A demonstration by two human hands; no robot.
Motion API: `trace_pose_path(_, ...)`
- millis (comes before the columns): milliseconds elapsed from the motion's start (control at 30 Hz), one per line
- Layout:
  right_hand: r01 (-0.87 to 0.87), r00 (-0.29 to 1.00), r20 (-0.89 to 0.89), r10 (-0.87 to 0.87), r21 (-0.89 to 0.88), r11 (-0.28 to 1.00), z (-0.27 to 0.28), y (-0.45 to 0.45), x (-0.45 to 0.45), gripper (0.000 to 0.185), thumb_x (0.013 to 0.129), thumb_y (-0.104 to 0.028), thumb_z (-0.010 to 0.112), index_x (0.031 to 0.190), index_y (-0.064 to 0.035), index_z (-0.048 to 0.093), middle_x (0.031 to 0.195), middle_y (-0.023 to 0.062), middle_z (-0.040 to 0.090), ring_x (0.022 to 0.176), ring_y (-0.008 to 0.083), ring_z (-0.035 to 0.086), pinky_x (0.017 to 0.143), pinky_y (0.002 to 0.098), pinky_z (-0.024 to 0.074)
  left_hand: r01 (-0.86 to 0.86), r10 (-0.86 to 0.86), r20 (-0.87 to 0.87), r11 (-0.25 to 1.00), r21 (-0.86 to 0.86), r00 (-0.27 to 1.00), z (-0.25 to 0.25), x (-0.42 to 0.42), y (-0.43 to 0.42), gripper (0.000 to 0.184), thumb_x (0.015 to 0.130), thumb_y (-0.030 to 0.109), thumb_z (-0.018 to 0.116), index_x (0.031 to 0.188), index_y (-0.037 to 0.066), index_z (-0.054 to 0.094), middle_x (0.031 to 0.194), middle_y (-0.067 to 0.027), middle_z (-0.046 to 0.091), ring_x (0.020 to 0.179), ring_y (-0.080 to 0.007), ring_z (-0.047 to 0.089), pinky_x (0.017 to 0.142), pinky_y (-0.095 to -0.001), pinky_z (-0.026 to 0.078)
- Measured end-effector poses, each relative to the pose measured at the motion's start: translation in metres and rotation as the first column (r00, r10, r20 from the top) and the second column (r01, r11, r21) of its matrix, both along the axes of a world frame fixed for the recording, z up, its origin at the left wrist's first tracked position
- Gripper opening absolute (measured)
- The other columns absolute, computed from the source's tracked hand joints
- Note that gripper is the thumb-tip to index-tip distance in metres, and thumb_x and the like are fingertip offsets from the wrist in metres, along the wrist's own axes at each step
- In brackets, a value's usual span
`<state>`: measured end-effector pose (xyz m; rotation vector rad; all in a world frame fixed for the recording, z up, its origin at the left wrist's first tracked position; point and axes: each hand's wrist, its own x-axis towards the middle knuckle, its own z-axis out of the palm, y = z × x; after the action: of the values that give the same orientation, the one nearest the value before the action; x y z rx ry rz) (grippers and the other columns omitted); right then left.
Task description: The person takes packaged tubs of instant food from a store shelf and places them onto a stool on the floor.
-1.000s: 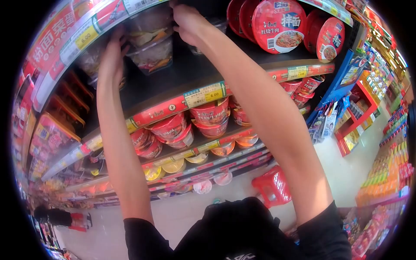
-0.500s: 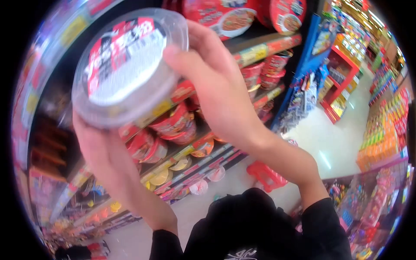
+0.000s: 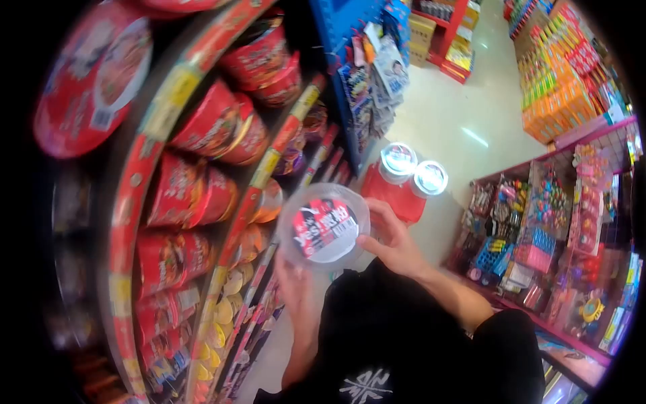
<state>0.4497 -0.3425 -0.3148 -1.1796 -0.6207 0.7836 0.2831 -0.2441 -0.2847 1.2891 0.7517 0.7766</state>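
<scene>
A round clear plastic tub (image 3: 323,227) with a red, black and white label on its lid is held in front of my body. My right hand (image 3: 393,242) grips its right side, with the thumb near the lid's edge and the other fingers behind the rim. From below left, my left hand (image 3: 299,289) supports the tub; its fingertips are hidden beneath it. Just beyond, on the floor, stands a red basket (image 3: 397,196) with two similar round tubs, one tub (image 3: 399,161) on the left and another tub (image 3: 431,178) on the right.
Shelves of red instant noodle bowls (image 3: 178,259) rise close on my left. A blue rack (image 3: 336,40) with hanging packets ends that row. To the right are a display of small goods (image 3: 525,222) and stacked orange boxes (image 3: 558,111). Pale floor (image 3: 464,114) runs along the aisle.
The tub has come down and to the right, away from the shelf, with both hands still on it. My view has turned right, bringing the basket with tubs into sight.
</scene>
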Motion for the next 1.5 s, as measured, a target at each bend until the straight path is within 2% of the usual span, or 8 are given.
trace_pose_path(133,0.19,0.981,0.106,-0.16,-0.391,0.901,-0.112,-0.044,0.003,0.056,0.074,-0.004,0.071,0.123,-0.0056,0.043,0.11,0.0071,0.048,0.106,0.0169,0.047,0.087,0.031,0.0439,0.106,-0.182,-0.228,0.946,-0.307,0.957,-0.111,0.024,-0.011,0.059,0.092,0.02,0.052,0.14,0.002,0.023,0.134,-0.0156,0.037,0.122,-0.023,0.039,0.098,-0.0368,0.036)
trace_pose_path(400,0.108,0.918,-0.221,-0.331,-0.662,0.742,-0.267,-0.095,0.071,0.052,0.069,0.004,0.068,0.117,-0.0002,0.048,0.098,0.008,0.056,0.09,0.0168,0.055,0.078,0.0305,0.0469,0.126,-0.528,-0.356,0.675,-0.727,0.771,-0.3,0.1,-0.017,0.073,0.087,0.037,0.06,0.139,0.001,0.024,0.133,-0.0166,0.037,0.122,-0.027,0.04,0.098,-0.0409,0.036)
trace_pose_path(600,0.119,0.866,-0.238,-0.44,-0.756,0.644,-0.359,-0.103,0.112,0.05,0.072,-0.002,0.054,0.121,0.0019,0.048,0.106,0.0135,0.057,0.1,0.0226,0.054,0.088,0.0328,0.0431,0.216,-0.671,-0.555,0.711,-0.669,0.492,-0.399,0.158,-0.035,0.085,0.08,0.042,0.066,0.14,0.0,0.022,0.137,-0.0184,0.036,0.122,-0.0278,0.04,0.096,-0.0409,0.039)
trace_pose_path(733,0.063,0.763,-0.426,-0.486,-0.699,0.712,-0.401,-0.098,0.133,0.056,0.071,-0.002,0.049,0.126,0.0025,0.044,0.114,0.0134,0.054,0.102,0.0225,0.052,0.088,0.0316,0.0426,0.13,-0.684,-0.576,0.687,-0.715,0.447,-0.419,0.196,-0.023,0.089,0.079,0.043,0.067,0.14,0.0,0.02,0.139,-0.0198,0.033,0.126,-0.0288,0.037,0.098,-0.0418,0.039)
trace_pose_path(867,0.161,0.724,-0.382,-0.575,-0.717,0.678,-0.413,-0.084,0.144,0.054,0.072,0.001,0.048,0.125,0.0011,0.045,0.1,0.0099,0.055,0.082,0.0154,0.052,0.068,0.0261,0.0427,0.159,-0.654,-0.562,0.712,-0.684,0.507,-0.434,0.214,-0.013,0.088,0.079,0.042,0.067,0.141,0.001,0.019,0.141,-0.0205,0.03,0.129,-0.0294,0.034,0.1,-0.0427,0.037)
trace_pose_path(1133,0.207,0.658,-0.376,-0.652,-0.742,0.638,-0.423,-0.073,0.144,0.058,0.075,0.002,0.049,0.132,0.0011,0.038,0.123,0.0162,0.049,0.104,0.0226,0.051,0.083,0.0289,0.0428,0.12,-0.618,-0.524,0.706,-0.698,0.587,-0.452,0.227,-0.005,0.088,0.081,0.04,0.064,0.144,0.005,0.014,0.146,-0.02,0.021,0.133,-0.0297,0.028,0.104,-0.043,0.031)
trace_pose_path(1233,0.396,0.447,-0.521,-0.727,-0.614,0.683,-0.443,-0.072,0.125,0.062,0.076,0.002,0.049,0.136,0.0001,0.031,0.127,0.0164,0.046,0.11,0.0245,0.05,0.088,0.0305,0.0419,0.186,-0.631,-0.502,0.712,-0.677,0.591,-0.452,0.224,-0.007,0.09,0.082,0.04,0.064,0.144,0.004,0.01,0.148,-0.0199,0.015,0.135,-0.0304,0.024,0.105,-0.0438,0.029)
trace_pose_path(1500,0.253,0.647,-0.34,-0.683,-0.749,0.612,-0.405,-0.062,0.125,0.071,0.078,-0.005,0.055,0.14,0.0008,0.02,0.133,0.0242,0.037,0.118,0.0316,0.044,0.095,0.0379,0.0399,0.31,-0.593,-0.583,0.798,-0.516,0.556,-0.449,0.196,0.007,0.088,0.083,0.039,0.063,0.144,0.002,0.011,0.146,-0.0212,0.023,0.132,-0.0308,0.03,0.104,-0.0378,0.03)
